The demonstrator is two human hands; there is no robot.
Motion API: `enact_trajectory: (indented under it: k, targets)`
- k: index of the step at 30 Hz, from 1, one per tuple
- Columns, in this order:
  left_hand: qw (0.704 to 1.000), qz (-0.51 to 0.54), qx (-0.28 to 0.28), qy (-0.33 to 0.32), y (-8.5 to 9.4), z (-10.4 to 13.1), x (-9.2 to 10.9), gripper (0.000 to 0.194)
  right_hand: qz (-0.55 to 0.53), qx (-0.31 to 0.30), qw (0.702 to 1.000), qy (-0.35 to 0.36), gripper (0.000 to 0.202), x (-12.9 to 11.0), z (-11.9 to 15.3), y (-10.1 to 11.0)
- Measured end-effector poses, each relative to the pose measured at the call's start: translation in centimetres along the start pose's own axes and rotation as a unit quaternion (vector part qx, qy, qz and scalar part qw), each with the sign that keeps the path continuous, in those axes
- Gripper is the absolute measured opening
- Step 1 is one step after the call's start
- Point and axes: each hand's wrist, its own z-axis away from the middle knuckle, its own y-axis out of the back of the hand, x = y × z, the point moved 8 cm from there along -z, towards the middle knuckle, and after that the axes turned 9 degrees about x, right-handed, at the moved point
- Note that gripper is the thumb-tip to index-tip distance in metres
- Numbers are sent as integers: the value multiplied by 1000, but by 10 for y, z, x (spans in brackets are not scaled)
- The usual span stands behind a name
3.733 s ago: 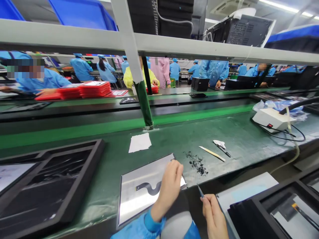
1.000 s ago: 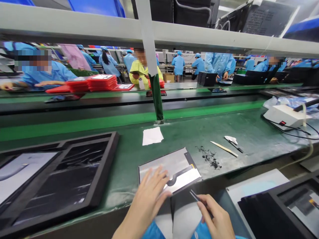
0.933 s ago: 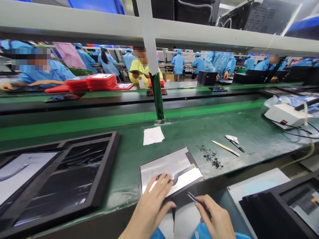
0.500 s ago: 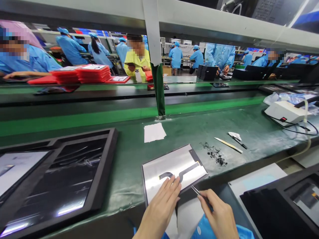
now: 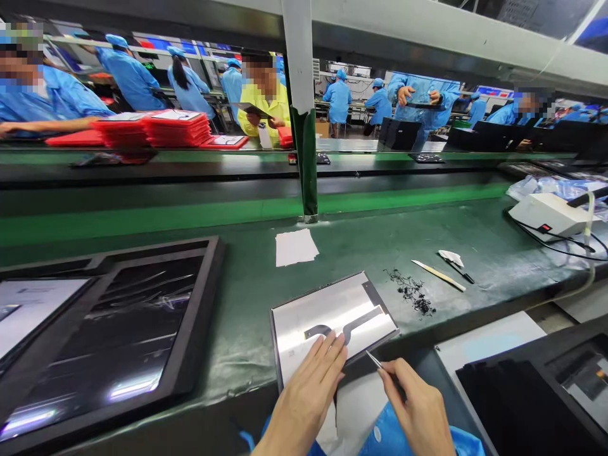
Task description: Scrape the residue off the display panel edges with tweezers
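Note:
A display panel (image 5: 327, 316) with a silvery back lies tilted at the bench's front edge, two dark ribbon cables (image 5: 358, 324) across it. My left hand (image 5: 316, 373) rests flat on its lower part, fingers stretched out over the cables' lower ends. In my right hand (image 5: 415, 399) is a pair of tweezers (image 5: 373, 359), pinched between thumb and fingers. Their tips point at the panel's lower right edge; whether they touch it I cannot tell. Dark scraps (image 5: 412, 292) are strewn to the right of the panel, beside a pale pointed stick (image 5: 439, 276).
White paper sheets (image 5: 296, 247) lie behind the panel. On the left is a black foam tray (image 5: 213, 278) with screens. A black pen (image 5: 463, 275) and a white device (image 5: 541, 212) with cables are at the right. Co-workers sit beyond, near red stacks (image 5: 175, 131).
The tweezers' tips, apart before, now look pressed together. My left hand stays on the panel. Across the bench, a co-worker's hands have risen with a dark flat object. The view has shifted slightly.

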Motion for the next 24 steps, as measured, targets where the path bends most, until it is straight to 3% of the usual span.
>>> enact_trajectory:
  k: [4, 7, 10, 15, 20, 24]
  targets:
    - [1000, -12, -3, -10, -1, 0, 3, 34, -33, -8, 999, -42, 31, 2, -3, -2]
    - [1000, -14, -4, -12, 0, 0, 3, 34, -119, -63, 976, -169, 43, 15, -4, -12]
    - [1000, -15, -2, -6, 1, -2, 3, 34, -234, -135, 912, -308, 57, 24, -1, -27]
    - [1000, -12, -2, 3, -1, -1, 3, 34, -378, -206, 792, -433, 64, 22, 4, -41]
    - [1000, -4, -3, 15, -5, 4, 2, 36, -459, -229, 691, -509, 61, 19, 15, -46]
    - [1000, 5, -17, 24, -13, 2, 1, 59, -494, -227, 648, -534, 60, 17, 19, -51]
